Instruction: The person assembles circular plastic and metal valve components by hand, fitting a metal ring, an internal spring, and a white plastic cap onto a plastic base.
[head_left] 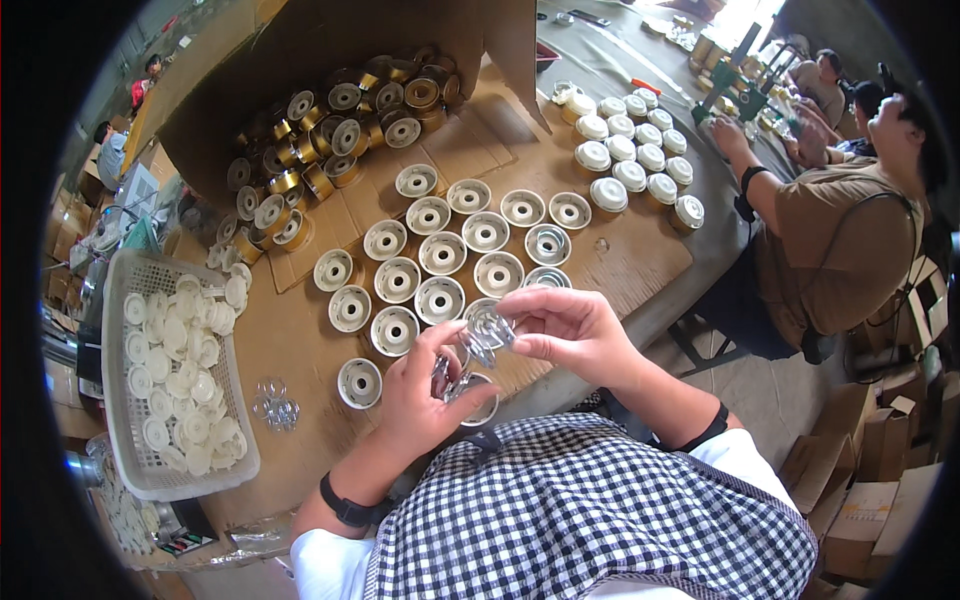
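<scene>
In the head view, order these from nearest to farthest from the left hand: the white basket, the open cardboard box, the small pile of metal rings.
From the left hand:
1. Metal rings, just to its left.
2. White basket, farther left at the table edge.
3. Cardboard box, far back.

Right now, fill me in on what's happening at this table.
A person in a checked apron holds small shiny metal pieces between both hands: the left hand grips some from below and the right hand pinches one at the top. In front of them, open round cups lie in rows on cardboard. A white basket of white discs stands at the left, and capped cups lie farther back. Other people work at the right.
</scene>
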